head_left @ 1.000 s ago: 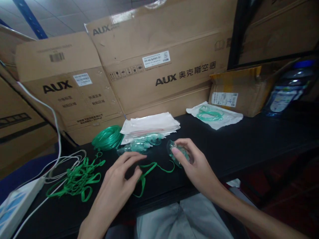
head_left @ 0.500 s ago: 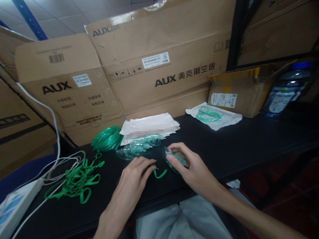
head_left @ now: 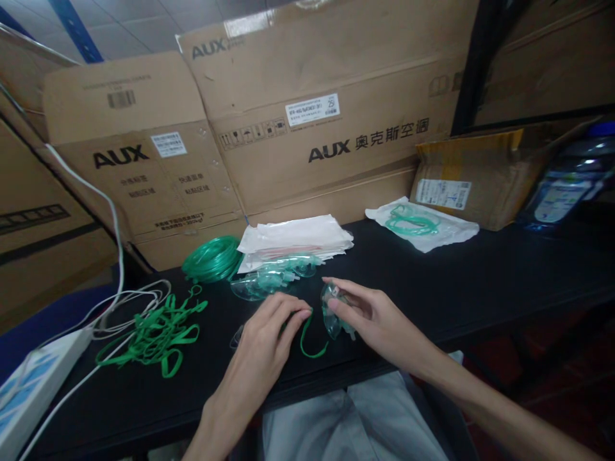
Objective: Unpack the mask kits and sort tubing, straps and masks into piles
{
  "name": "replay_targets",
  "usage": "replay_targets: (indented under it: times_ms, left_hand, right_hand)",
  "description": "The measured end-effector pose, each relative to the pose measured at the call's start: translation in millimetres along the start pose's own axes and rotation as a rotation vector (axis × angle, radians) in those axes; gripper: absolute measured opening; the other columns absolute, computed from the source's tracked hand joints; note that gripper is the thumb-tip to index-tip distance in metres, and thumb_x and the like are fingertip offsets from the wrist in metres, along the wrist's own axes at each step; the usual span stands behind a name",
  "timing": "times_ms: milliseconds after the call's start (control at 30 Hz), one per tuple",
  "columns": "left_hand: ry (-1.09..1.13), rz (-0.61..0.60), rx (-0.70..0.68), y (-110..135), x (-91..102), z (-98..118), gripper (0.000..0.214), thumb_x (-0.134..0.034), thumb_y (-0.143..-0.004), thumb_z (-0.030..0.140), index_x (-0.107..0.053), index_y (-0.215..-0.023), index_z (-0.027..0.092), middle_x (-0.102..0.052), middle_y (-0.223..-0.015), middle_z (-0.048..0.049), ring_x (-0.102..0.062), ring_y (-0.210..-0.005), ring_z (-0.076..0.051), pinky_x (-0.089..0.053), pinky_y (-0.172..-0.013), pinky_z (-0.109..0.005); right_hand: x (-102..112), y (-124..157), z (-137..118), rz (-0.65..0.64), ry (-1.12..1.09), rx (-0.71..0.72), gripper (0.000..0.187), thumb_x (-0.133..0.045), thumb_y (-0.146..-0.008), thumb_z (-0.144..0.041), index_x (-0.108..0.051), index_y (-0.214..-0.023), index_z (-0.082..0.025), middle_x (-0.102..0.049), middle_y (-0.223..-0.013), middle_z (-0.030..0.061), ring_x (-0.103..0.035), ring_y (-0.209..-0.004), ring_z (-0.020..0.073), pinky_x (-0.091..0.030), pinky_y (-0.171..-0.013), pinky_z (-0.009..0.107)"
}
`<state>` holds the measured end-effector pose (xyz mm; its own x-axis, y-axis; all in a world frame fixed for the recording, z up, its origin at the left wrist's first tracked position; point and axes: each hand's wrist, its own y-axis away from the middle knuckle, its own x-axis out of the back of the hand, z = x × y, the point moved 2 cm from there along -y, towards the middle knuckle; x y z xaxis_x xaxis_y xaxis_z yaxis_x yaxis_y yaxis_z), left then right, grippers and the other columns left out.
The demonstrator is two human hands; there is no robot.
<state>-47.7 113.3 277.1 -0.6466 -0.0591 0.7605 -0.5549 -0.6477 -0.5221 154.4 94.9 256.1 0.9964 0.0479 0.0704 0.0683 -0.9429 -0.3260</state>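
Thumb and fingertips of my left hand (head_left: 269, 342) pinch one end of a green elastic strap (head_left: 307, 342), whose free end curls down onto the black table. Just right of it, my right hand (head_left: 365, 314) grips a clear green oxygen mask (head_left: 332, 314) by its edge; the palm side of the mask is partly covered by the fingers. Behind both hands lie several more clear masks (head_left: 264, 280) in a row. A tangle of green elastic straps (head_left: 158, 336) rests to the left of my left hand.
A coil of green tubing (head_left: 211, 259) sits beside a stack of white pouches (head_left: 302, 234). Farther right, an opened pouch (head_left: 451, 237) carries thin green tubing. Cardboard boxes (head_left: 269, 173) stand behind. White cables and a power strip (head_left: 43, 371) lie left; a blue-capped bottle (head_left: 562, 192) stands right.
My left hand has raised the strap slightly, so more of it hangs in view. My right hand has turned the mask a little. The camera view has shifted slightly.
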Motion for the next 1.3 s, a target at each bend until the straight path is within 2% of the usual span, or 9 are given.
replay_targets:
  times_ms: [200, 467, 700, 900, 1033, 1100, 1167, 1300]
  left_hand:
    - [-0.021, -0.042, -0.064, 1.0, -1.0, 4.1, 0.013, -0.052, -0.105, 0.022, -0.063, -0.111, 0.024, -0.069, -0.103, -0.0013, -0.063, -0.095, -0.017, -0.048, -0.089, -0.030]
    - [-0.077, -0.048, -0.142, 1.1, -0.4, 7.5, 0.015, -0.050, -0.105, 0.020, -0.063, -0.113, 0.023, -0.072, -0.105, -0.0015, -0.063, -0.095, -0.017, -0.043, -0.098, -0.035]
    - [-0.081, -0.042, -0.168, 1.9, 0.5, 9.3, 0.014, -0.052, -0.104, 0.019, -0.064, -0.111, 0.023, -0.073, -0.105, -0.0020, -0.064, -0.093, -0.018, -0.045, -0.090, -0.034]
    - [-0.001, 0.105, -0.116, 4.6, 1.7, 3.5, 0.014, -0.060, -0.101, 0.020, -0.063, -0.114, 0.023, -0.073, -0.104, -0.0016, -0.067, -0.093, -0.017, -0.050, -0.087, -0.029]
    - [0.018, 0.110, -0.143, 6.6, 0.5, 2.9, 0.010, -0.061, -0.100, 0.019, -0.062, -0.108, 0.025, -0.072, -0.099, 0.0008, -0.068, -0.089, -0.015, -0.050, -0.084, -0.027]
    - [0.025, 0.111, -0.152, 6.8, 0.5, 3.5, 0.013, -0.061, -0.100, 0.018, -0.060, -0.111, 0.026, -0.072, -0.101, 0.0015, -0.068, -0.090, -0.015, -0.050, -0.084, -0.027]
    - [0.030, 0.111, -0.157, 6.3, 0.9, 4.1, 0.016, -0.061, -0.100, 0.018, -0.060, -0.114, 0.027, -0.072, -0.105, 0.0020, -0.068, -0.092, -0.014, -0.049, -0.086, -0.026]
    - [0.036, 0.092, -0.172, 5.2, 1.7, 3.4, 0.020, -0.061, -0.100, 0.016, -0.061, -0.115, 0.028, -0.073, -0.110, 0.0032, -0.066, -0.096, -0.014, -0.045, -0.091, -0.027]
  right_hand:
    - [-1.6, 0.1, 2.8, -0.034, -0.054, 0.008, 0.049, -0.070, -0.091, -0.037, -0.065, -0.136, -0.017, -0.074, -0.126, 0.0074, -0.068, -0.120, 0.0266, -0.052, -0.108, 0.044]
    - [-1.5, 0.4, 3.7, -0.020, -0.059, -0.021, 0.051, -0.071, -0.091, -0.038, -0.065, -0.136, -0.016, -0.075, -0.123, 0.0073, -0.070, -0.114, 0.0247, -0.055, -0.105, 0.040]
    - [-2.4, 0.3, 3.6, -0.008, -0.056, -0.022, 0.046, -0.072, -0.090, -0.038, -0.068, -0.131, -0.017, -0.078, -0.111, 0.0060, -0.072, -0.107, 0.0233, -0.059, -0.097, 0.037]
    - [-1.7, -0.6, 7.7, 0.000, -0.027, 0.003, 0.045, -0.075, -0.086, -0.037, -0.068, -0.126, -0.019, -0.072, -0.114, 0.0072, -0.072, -0.100, 0.0207, -0.060, -0.088, 0.032]
    - [-1.2, -1.0, 13.9, -0.002, -0.094, -0.012, 0.052, -0.084, -0.078, -0.034, -0.060, -0.123, -0.024, -0.066, -0.108, 0.0031, -0.072, -0.093, 0.0185, -0.060, -0.078, 0.027]
    - [-1.1, 0.0, 13.8, 0.011, -0.104, 0.001, 0.047, -0.084, -0.078, -0.032, -0.056, -0.115, -0.026, -0.063, -0.106, 0.0009, -0.072, -0.092, 0.0176, -0.061, -0.077, 0.026]
    - [-1.8, 1.8, 9.9, -0.023, -0.071, 0.048, 0.034, -0.081, -0.082, -0.031, -0.057, -0.105, -0.026, -0.061, -0.108, 0.0013, -0.070, -0.096, 0.0177, -0.060, -0.076, 0.025]
    - [-3.1, 6.8, -2.0, -0.108, 0.063, 0.128, 0.008, -0.071, -0.092, -0.030, -0.066, -0.096, -0.025, -0.057, -0.127, 0.0061, -0.065, -0.108, 0.0188, -0.059, -0.074, 0.022]
